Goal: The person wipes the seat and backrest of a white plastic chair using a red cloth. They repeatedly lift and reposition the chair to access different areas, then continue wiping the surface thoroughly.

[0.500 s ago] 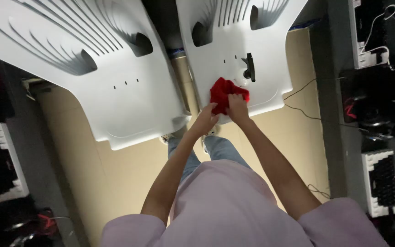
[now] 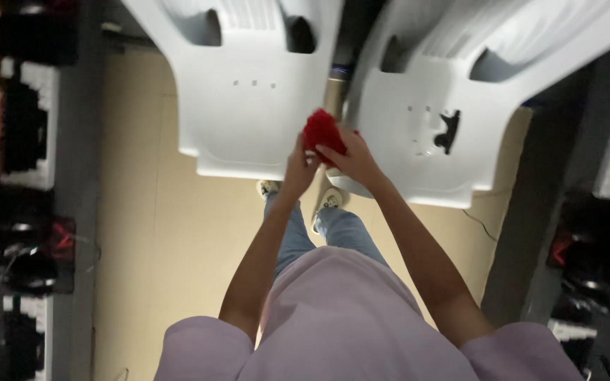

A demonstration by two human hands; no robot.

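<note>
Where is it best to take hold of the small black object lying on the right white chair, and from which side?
Probably by the narrow middle of the black object, from above: it lies flat on the seat of the right chair, with bare seat around it.

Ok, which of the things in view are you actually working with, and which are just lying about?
In hand:
red cloth, bunched up
left hand and right hand, both gripping it

Lying about:
left white plastic chair
right white plastic chair
small black object on that chair's seat
dark gear along the left wall
</note>
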